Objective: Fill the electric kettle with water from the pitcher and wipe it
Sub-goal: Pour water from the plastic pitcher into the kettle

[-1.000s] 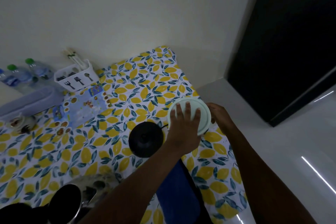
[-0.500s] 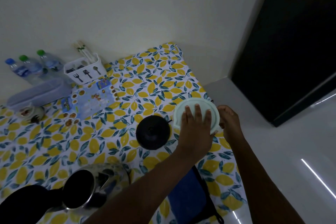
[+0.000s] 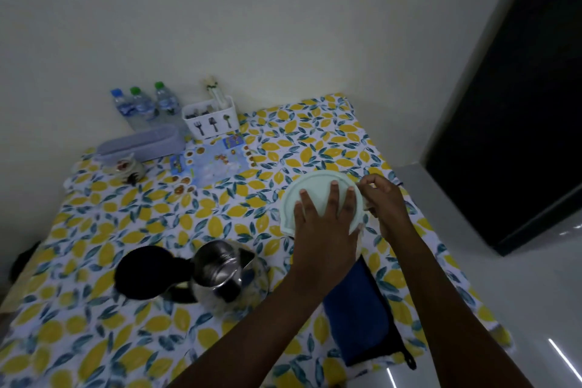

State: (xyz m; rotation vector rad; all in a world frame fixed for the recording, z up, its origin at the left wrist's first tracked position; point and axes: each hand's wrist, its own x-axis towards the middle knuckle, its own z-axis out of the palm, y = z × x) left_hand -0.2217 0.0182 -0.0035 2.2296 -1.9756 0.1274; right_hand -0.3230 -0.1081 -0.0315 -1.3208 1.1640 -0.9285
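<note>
Nearest to me, at six o'clock, a folded blue cloth lies on the lemon-print tablecloth, partly under my forearms. At eight o'clock the steel kettle stands with its black lid swung open toward nine o'clock and its handle hidden beneath the rim; no base shows here. At centre, my left hand lies flat and spread on the pale round lid of the pitcher, fingers splayed and pressing down. My right hand, at three o'clock of that lid, pinches what looks like its edge or a tab; the exact hold I cannot make out. The pitcher body is wholly covered by lid and hands, so water level and handle cannot be confirmed. Judgement: if full it will be heavy and prone to slosh, smooth plastic, best gripped by handle with support below. Further off at eleven o'clock, against the wall: a cutlery caddy, three water bottles, dim and indistinct.
</note>
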